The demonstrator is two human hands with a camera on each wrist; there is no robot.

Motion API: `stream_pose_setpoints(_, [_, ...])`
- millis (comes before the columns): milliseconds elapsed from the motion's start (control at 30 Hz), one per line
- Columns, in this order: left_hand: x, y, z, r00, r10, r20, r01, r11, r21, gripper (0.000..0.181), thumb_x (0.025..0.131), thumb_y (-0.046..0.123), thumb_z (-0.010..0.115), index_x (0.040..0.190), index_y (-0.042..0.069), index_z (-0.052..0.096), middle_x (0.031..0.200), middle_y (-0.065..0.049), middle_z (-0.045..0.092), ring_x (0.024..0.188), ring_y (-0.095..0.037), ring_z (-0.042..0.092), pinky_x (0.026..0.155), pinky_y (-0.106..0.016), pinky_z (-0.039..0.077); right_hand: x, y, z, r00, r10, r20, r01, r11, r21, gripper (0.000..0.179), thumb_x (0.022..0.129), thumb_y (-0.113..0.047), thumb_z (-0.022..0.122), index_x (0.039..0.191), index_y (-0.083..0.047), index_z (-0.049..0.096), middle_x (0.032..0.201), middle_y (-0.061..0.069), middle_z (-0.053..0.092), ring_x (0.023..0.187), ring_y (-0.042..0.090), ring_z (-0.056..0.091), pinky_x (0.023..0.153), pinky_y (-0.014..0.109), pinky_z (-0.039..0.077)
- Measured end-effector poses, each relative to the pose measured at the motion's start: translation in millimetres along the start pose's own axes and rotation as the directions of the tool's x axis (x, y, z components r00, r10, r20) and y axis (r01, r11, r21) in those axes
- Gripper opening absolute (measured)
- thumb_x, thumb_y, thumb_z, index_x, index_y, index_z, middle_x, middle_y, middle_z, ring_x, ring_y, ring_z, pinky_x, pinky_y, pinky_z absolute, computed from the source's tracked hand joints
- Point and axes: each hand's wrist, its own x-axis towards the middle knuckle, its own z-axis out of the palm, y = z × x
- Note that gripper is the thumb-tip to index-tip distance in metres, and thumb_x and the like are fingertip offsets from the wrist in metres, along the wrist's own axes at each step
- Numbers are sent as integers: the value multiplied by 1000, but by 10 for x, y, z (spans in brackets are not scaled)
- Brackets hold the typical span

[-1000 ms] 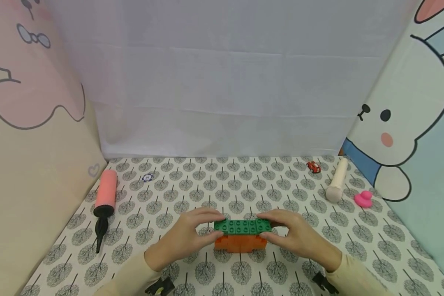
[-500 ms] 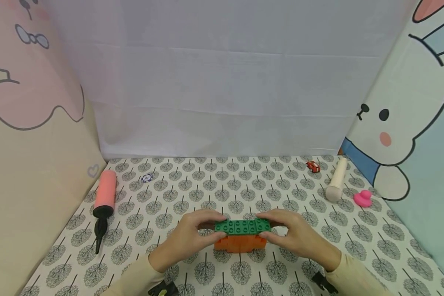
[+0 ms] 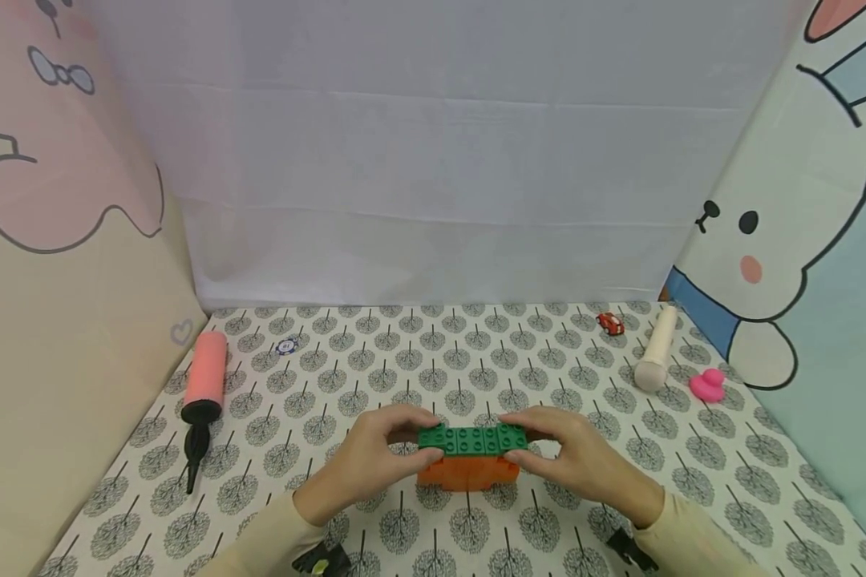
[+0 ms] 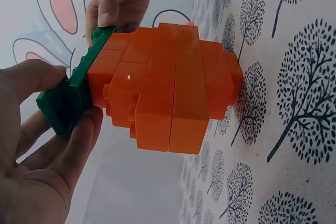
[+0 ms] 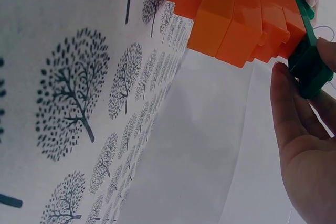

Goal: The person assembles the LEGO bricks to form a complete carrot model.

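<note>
A stack of orange toy bricks (image 3: 469, 474), wider in its middle layers, stands on the patterned cloth in front of the person. Along its top runs a row of green bricks (image 3: 471, 441) with studs, overhanging the orange part at both ends. The left hand (image 3: 375, 453) pinches the green row's left end between thumb and fingers. At the right end, the right hand (image 3: 566, 453) pinches the green bricks in the same manner. In the left wrist view, the orange stack (image 4: 163, 82) tapers toward the green layer and toward the cloth.
On the left lies a pink hand pump (image 3: 205, 377) with a black nozzle, near a blue-and-white poker chip (image 3: 286, 346). A red toy car (image 3: 609, 324), a cream microphone-shaped object (image 3: 655, 353) and a pink rubber duck (image 3: 708, 385) are at the right. Cloth walls surround the table.
Both hands keep their hold on the green bricks. The left hand and forearm have shifted very slightly right; the brick stack stays almost in place.
</note>
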Motion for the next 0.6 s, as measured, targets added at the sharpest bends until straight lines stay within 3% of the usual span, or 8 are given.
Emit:
stream_pose_setpoints(367, [6,2,-19,1000,-16,7,16,1000,15,34,80,7,82,112,6,71,111,-5,70,91,-15,69,83,-31,60,10,-11,4,1000,-7,-1,7,1000,4,41,89,-17,76,129,-10,66,113,2,71,94,8,68,83,30,60])
stream_pose_setpoints(600, [8,9,-15,995,-105,-6,104,992,-72,35,77,5,82,111,7,72,111,-8,70,93,-18,69,83,-36,60,13,-10,15,1000,-24,-16,24,1000,10,41,88,-15,76,128,-9,66,114,3,71,93,8,68,82,29,60])
